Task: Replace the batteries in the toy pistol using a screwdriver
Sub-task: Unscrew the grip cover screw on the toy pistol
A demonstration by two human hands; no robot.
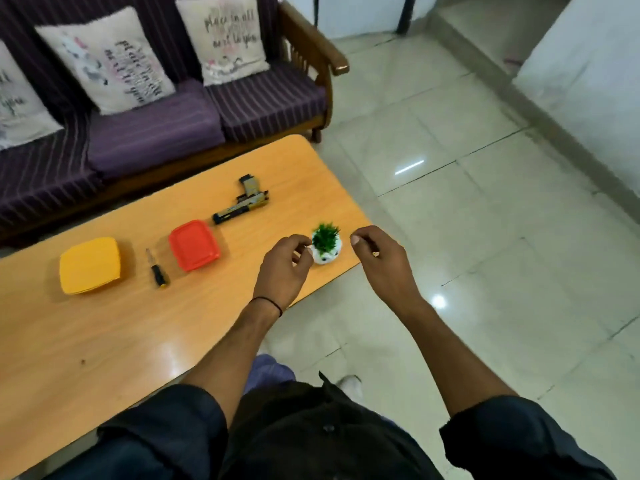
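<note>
Pistol [242,202] lies well beyond left hand [282,270] and right hand [382,263], whose fingers [295,242] curl loosely, holding nothing.

Orange wooden table [104,341]. On it, left to right: yellow lidded box [90,265]; screwdriver [157,270], lying flat; red lidded box [194,244]; toy pistol [242,202], farther back, on its side; small potted plant [326,244], upright near right edge.

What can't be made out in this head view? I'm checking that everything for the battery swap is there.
- Red box and yellow box, head view: lids closed, contents hidden.
- Toy pistol: too small and blurred to show its battery cover or screw.
- Screwdriver: tip type too small to tell.
- Left hand: blur hides whether its fingers touch the plant pot.
</note>
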